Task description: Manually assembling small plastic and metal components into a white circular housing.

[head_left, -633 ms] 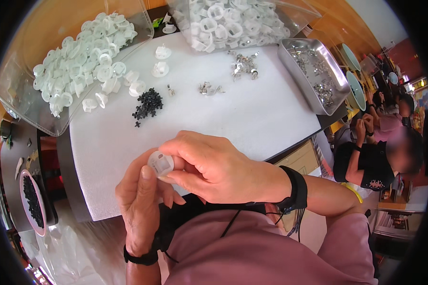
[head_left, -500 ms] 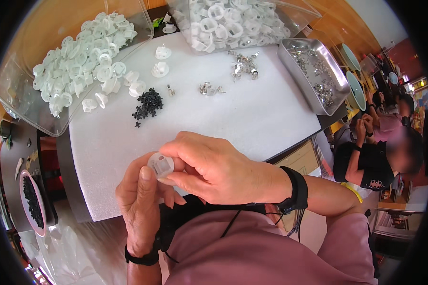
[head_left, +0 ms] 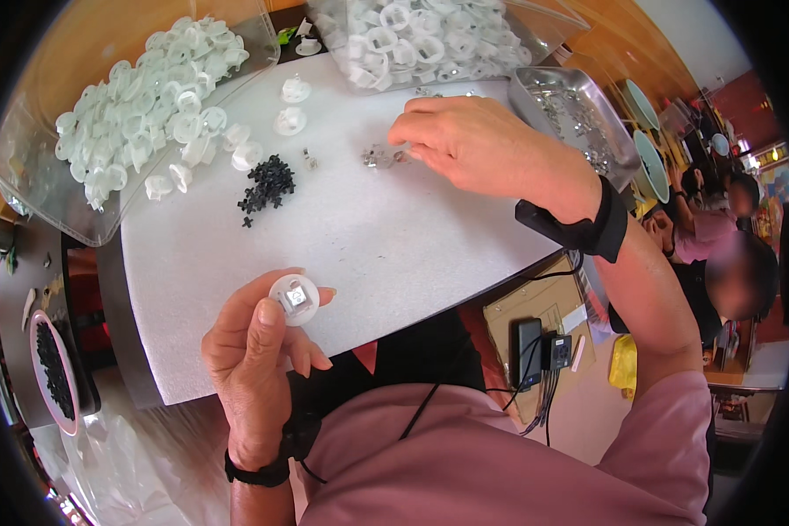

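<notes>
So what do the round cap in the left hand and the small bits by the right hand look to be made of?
Round cap: probably moulded plastic, milky white and slightly translucent, with a shiny insert at its centre. Small bits: apparently metal, silvery and glinting against the matte white, foam-like table sheet, at the fingertips of the right hand.

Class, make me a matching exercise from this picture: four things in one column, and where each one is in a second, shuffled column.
1. white round cap
2. black bits
3. small metal pieces
4. metal tray

a. in a heap on the white mat
b. held in the left hand
c. at the mat's right edge
d. at the right hand fingertips

Pairs: 1-b, 2-a, 3-d, 4-c
</notes>
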`<control>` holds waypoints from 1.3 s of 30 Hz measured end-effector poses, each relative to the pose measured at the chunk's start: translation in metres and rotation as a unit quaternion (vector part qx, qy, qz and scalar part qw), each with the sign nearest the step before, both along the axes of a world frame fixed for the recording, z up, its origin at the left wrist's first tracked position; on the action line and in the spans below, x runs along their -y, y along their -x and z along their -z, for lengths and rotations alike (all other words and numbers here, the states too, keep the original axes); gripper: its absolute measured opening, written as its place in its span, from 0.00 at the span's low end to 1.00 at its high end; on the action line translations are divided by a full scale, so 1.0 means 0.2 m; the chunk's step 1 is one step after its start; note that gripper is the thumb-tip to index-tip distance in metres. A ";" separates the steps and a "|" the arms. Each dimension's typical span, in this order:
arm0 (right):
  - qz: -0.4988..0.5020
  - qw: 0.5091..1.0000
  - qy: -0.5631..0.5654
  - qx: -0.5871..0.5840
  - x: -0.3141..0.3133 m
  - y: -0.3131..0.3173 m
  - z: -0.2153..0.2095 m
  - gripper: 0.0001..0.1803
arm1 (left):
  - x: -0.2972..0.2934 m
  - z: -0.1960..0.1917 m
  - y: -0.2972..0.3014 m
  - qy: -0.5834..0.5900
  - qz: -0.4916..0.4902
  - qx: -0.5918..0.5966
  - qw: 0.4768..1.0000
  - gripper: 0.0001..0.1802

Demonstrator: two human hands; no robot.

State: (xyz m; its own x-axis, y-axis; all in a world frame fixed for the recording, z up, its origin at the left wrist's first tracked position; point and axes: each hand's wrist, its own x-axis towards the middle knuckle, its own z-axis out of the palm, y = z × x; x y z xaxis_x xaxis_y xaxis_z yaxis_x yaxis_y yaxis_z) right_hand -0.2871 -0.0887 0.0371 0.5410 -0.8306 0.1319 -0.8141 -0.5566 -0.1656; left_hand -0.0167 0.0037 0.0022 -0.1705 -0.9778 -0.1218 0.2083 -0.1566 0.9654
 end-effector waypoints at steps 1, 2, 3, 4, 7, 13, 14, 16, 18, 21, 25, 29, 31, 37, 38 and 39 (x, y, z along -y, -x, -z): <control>-0.006 1.000 -0.019 -0.015 0.01 0.00 0.00 0.03 | 0.00 0.00 0.00 0.003 -0.004 0.002 1.000 0.20; -0.007 1.000 -0.020 -0.014 0.01 -0.01 0.00 0.03 | 0.00 0.00 0.00 0.006 -0.009 0.003 1.000 0.21; -0.006 0.998 -0.044 -0.039 0.02 -0.01 -0.01 0.04 | 0.00 -0.01 0.00 0.005 -0.011 0.004 1.000 0.21; -0.003 0.996 -0.067 -0.063 0.02 -0.01 -0.01 0.06 | 0.00 -0.01 0.01 -0.002 -0.015 0.005 1.000 0.22; -0.005 0.996 -0.063 -0.062 0.02 -0.02 -0.01 0.06 | 0.00 -0.01 0.01 -0.014 -0.020 -0.004 1.000 0.23; -0.004 0.999 -0.022 -0.037 0.02 0.01 0.04 0.04 | -0.01 -0.01 0.01 0.001 -0.023 0.019 1.000 0.23; -0.008 0.999 -0.023 -0.036 0.01 0.02 0.03 0.04 | -0.01 -0.02 0.01 0.003 -0.018 0.024 1.000 0.23; 0.001 0.998 -0.027 0.049 -0.04 0.00 -0.01 0.05 | -0.01 -0.01 0.01 0.008 -0.015 0.024 1.000 0.23; 0.026 0.985 -0.107 0.131 -0.12 -0.08 -0.06 0.05 | -0.01 0.00 0.01 0.012 -0.012 0.026 1.000 0.23; 0.047 0.936 -0.251 0.242 -0.22 -0.23 -0.15 0.07 | -0.01 -0.02 0.00 0.001 0.001 0.022 1.000 0.24; 0.017 0.884 -0.342 0.319 -0.26 -0.39 -0.14 0.07 | -0.01 -0.01 0.00 -0.008 0.005 0.017 1.000 0.24; 0.040 0.847 -0.418 0.327 -0.28 -0.47 -0.15 0.07 | -0.03 -0.01 -0.01 -0.020 0.000 0.028 0.999 0.23; 0.042 0.844 -0.426 0.323 -0.28 -0.49 -0.14 0.07 | -0.03 0.00 -0.01 -0.018 0.001 0.024 1.000 0.23; 0.051 0.875 -0.347 0.333 -0.33 -0.52 -0.07 0.04 | -0.03 0.00 -0.01 -0.019 -0.004 0.023 1.000 0.23; 0.064 0.865 -0.357 0.347 -0.34 -0.52 -0.07 0.04 | -0.03 0.00 -0.02 -0.020 -0.007 0.022 1.000 0.23; 0.078 0.854 -0.367 0.361 -0.34 -0.53 -0.08 0.05 | -0.03 0.00 -0.02 -0.020 -0.008 0.022 1.000 0.23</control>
